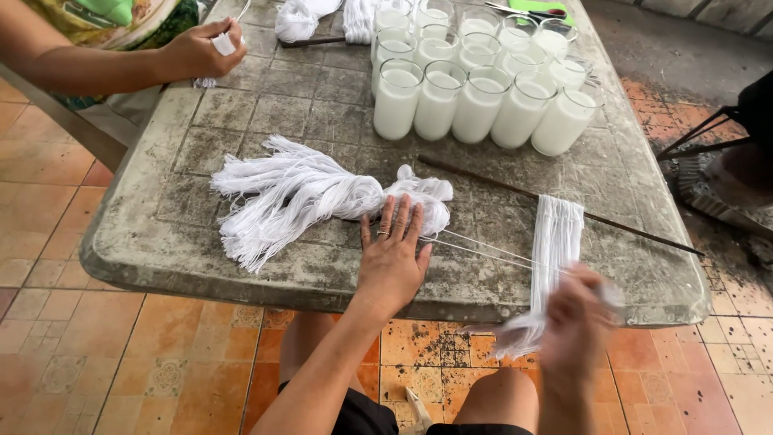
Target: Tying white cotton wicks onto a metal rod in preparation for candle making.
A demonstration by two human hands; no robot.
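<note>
Left hand [393,256] pins string bundle [306,193] — right hand [576,322] pulls strands [483,250].

Both forearms are bare, without sleeves. The left hand [392,259] wears a thin ring on one of its fingers [384,231]. Dark shorts cover the upper thighs. The right hand [573,329] is motion-blurred.

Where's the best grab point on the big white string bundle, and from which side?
Take the white string bundle at its cinched waist, probably from above with fingers spanning it. There the strands gather narrow; left of it they fan loose across the stone table. The left hand already presses the knotted end, so approach from the far side or the left.
</note>
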